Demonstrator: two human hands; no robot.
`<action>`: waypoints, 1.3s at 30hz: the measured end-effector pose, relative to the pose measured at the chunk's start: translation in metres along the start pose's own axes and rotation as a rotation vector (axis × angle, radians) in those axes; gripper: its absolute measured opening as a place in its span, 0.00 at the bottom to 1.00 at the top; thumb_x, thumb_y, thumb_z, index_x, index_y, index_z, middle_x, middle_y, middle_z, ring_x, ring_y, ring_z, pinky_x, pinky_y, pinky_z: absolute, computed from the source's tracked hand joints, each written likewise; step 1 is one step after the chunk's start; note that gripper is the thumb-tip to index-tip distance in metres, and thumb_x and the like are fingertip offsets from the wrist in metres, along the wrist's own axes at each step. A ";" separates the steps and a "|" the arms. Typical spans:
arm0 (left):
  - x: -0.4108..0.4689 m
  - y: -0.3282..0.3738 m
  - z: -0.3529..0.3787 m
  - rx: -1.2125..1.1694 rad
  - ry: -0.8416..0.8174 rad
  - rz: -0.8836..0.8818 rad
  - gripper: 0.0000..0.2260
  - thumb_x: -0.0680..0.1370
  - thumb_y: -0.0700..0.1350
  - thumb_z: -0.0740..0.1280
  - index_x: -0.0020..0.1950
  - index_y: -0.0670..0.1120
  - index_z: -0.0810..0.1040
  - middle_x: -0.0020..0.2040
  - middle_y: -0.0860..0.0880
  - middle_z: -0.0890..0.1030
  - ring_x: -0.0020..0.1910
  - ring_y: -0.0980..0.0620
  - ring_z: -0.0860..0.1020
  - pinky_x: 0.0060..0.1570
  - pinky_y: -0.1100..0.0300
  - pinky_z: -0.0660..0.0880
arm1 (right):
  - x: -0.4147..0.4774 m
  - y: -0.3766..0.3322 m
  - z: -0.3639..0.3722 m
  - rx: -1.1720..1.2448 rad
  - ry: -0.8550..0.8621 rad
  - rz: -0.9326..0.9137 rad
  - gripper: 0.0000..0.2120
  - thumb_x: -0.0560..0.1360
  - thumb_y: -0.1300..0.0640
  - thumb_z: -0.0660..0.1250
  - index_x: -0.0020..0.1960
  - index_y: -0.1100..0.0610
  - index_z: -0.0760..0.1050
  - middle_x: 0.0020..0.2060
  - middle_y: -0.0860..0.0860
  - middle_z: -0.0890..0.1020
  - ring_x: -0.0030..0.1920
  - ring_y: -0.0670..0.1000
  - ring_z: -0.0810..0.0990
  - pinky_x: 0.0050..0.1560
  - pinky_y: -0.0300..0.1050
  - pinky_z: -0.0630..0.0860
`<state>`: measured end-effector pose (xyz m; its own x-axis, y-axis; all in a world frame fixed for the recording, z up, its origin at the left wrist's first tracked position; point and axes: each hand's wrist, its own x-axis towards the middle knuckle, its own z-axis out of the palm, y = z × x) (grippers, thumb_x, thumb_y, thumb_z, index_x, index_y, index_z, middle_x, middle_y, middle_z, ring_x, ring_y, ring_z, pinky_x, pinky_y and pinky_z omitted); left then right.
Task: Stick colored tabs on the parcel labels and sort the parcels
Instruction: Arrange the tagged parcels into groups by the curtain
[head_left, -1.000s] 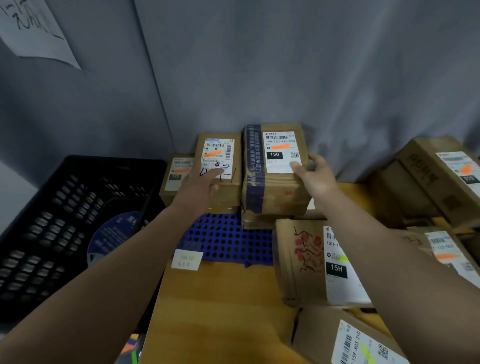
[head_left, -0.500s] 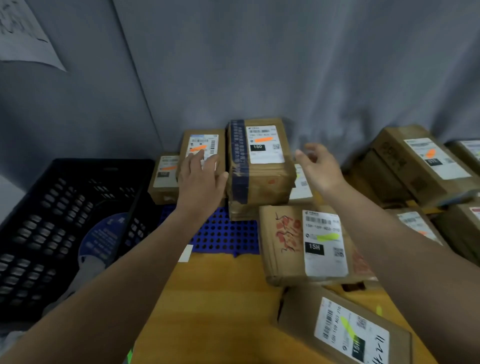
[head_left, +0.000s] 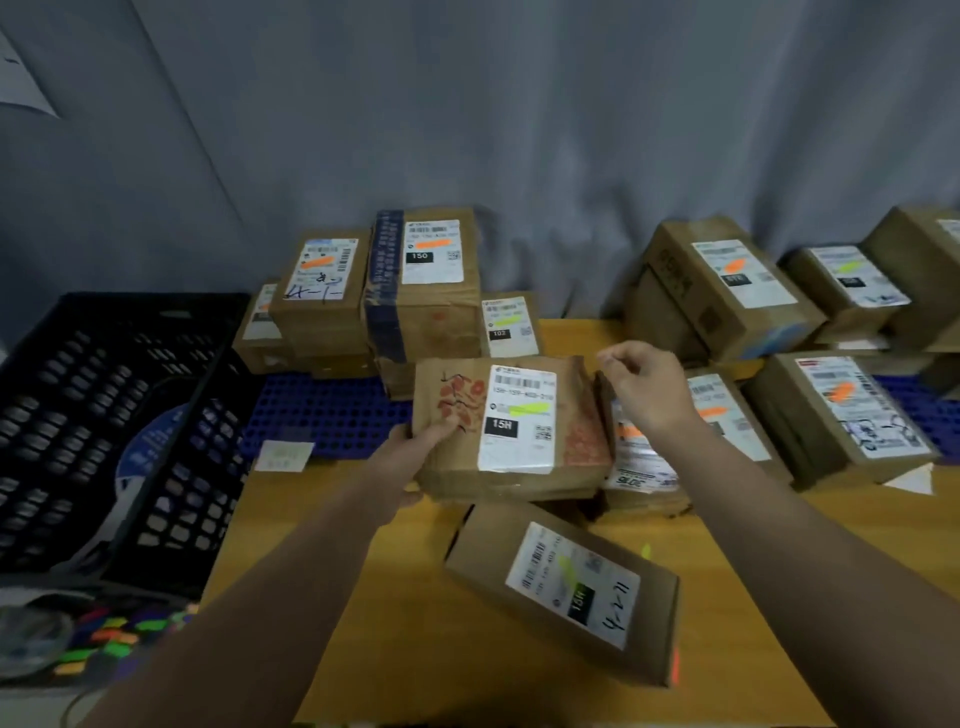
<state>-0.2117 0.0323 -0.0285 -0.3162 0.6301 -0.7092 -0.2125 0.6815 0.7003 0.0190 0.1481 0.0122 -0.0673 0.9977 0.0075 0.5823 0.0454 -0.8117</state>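
Two hands show on my feed, both low over the table (head_left: 363, 571). My left hand (head_left: 415, 457) grips the near-left edge of the 15H parcel (head_left: 457, 405), with the thumb on top and the fingers underneath. The parcel's label (head_left: 517, 441) faces up, and a yellow-green tab (head_left: 530, 410) runs across it. My right hand (head_left: 644, 389) hovers at the parcel's far-right corner with its fingers loosely curled. I see nothing in them, and I cannot tell whether they touch the cardboard.

Between my forearms, nearer to me than the hands, a second parcel (head_left: 566, 587) lies slanted on the table, also with a yellow-green mark on its label. Beyond the left hand, a stack (head_left: 426, 312) of parcels with orange tabs stands on a blue mat (head_left: 327, 415) against a grey curtain (head_left: 519, 130). Right of the right hand sit more parcels (head_left: 841, 415), most of them with orange tabs. Left of the left hand is a black crate (head_left: 104, 426). Near my left forearm, below the crate, lies a blurred heap of loose tabs (head_left: 119, 631) in many colours.
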 end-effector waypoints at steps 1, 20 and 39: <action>-0.002 -0.004 0.003 -0.027 -0.001 -0.032 0.34 0.69 0.62 0.72 0.70 0.52 0.65 0.68 0.47 0.71 0.65 0.43 0.71 0.62 0.43 0.70 | -0.002 0.006 -0.004 0.001 -0.026 0.010 0.06 0.78 0.58 0.64 0.49 0.56 0.80 0.47 0.51 0.82 0.49 0.49 0.78 0.50 0.40 0.70; -0.074 -0.007 0.016 -0.388 0.156 0.345 0.10 0.78 0.55 0.63 0.56 0.53 0.75 0.57 0.47 0.78 0.54 0.48 0.77 0.47 0.53 0.75 | -0.022 0.001 -0.035 0.581 -0.568 0.114 0.25 0.75 0.47 0.68 0.69 0.47 0.63 0.54 0.48 0.78 0.50 0.45 0.80 0.42 0.37 0.78; -0.052 0.127 0.235 -0.341 -0.281 0.597 0.14 0.79 0.57 0.60 0.61 0.53 0.75 0.55 0.53 0.83 0.54 0.56 0.81 0.45 0.63 0.78 | 0.076 0.074 -0.208 0.914 -0.113 0.096 0.48 0.64 0.47 0.73 0.76 0.40 0.49 0.67 0.49 0.73 0.59 0.49 0.80 0.60 0.56 0.76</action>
<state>-0.0048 0.1733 0.0779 -0.2292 0.9598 -0.1623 -0.3683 0.0689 0.9272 0.2256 0.2379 0.0742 -0.1580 0.9822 -0.1017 -0.2729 -0.1424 -0.9515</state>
